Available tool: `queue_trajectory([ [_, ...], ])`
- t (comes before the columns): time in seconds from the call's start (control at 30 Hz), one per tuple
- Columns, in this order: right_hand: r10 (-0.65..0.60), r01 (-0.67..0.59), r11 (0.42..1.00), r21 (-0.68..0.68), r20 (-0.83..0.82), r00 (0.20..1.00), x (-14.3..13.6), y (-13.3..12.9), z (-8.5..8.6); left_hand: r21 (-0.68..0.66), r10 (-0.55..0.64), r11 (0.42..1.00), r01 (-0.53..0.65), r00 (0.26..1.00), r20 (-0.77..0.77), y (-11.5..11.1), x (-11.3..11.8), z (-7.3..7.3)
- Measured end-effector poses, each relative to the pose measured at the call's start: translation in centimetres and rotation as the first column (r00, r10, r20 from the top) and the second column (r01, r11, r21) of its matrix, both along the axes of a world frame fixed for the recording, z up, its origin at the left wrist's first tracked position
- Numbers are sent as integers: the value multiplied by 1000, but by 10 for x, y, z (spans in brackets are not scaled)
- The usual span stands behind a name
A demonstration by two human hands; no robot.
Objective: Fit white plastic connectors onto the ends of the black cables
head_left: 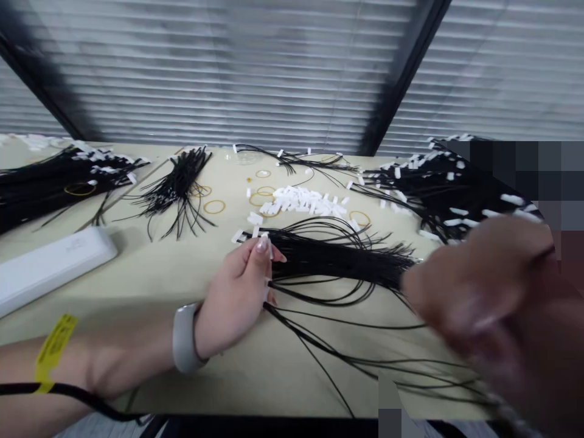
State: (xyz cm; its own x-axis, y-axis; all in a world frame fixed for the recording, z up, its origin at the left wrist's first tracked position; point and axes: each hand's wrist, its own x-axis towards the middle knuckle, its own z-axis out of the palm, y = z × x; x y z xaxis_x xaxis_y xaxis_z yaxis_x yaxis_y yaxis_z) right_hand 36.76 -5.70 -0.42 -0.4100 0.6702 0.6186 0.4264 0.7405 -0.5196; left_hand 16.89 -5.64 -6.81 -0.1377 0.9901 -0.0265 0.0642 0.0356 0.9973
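Observation:
My left hand (237, 289) is closed around the white-tipped ends of a bundle of thin black wires (333, 258), with its thumb pressed on a small white piece. Several loops and loose strands hang from the grip and trail right across the table. Near the far right ends of the wires is my right hand (474, 286), close to the camera and smeared by motion. Its fingers cannot be made out. Just beyond the bundle lies a pile of small white plastic pieces (305, 202).
Rubber bands (215, 207) lie on the beige table (182, 280). A smaller black wire bunch (182, 176) rests behind. Large heaps of white-tipped wires sit at left (41, 182) and right (456, 188). A white oblong device (55, 264) is at left; blinds (228, 73) stand behind.

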Motion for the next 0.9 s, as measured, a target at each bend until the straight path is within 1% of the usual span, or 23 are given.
queue_trajectory([
  [0.07,91,-97,976,-197,-38,995,-8,-2,-5,-4,-18,1000,17,1000,-18,-2,0,1],
  [0.1,95,-95,968,-231,-11,995,-13,1,-8,-9,-28,1000,28,1000,-11,-3,0,2],
  [0.17,64,-45,974,-222,77,995,-22,9,-14,-28,-55,998,56,998,20,-6,0,3],
  [0.2,28,-4,978,-207,111,993,-25,13,-17,-42,-73,996,74,997,37,-7,0,3],
  [0.27,1,34,974,-225,155,988,-28,21,-20,-66,-98,993,102,993,63,-9,0,3],
  [0.4,40,13,965,-263,196,980,-28,25,-23,-90,-115,988,122,990,82,-9,-1,3],
  [0.5,43,11,962,-273,192,980,-28,23,-25,-89,-120,988,126,990,70,-8,-1,2],
  [0.7,60,-7,967,-257,201,978,-30,24,-26,-91,-109,989,114,993,55,-7,-1,1],
  [0.8,71,-12,967,-255,221,973,-29,23,-26,-93,-126,987,129,991,44,-7,-2,1],
  [0.9,76,-14,967,-255,235,969,-28,23,-25,-74,-129,989,129,992,6,-7,-3,1],
])
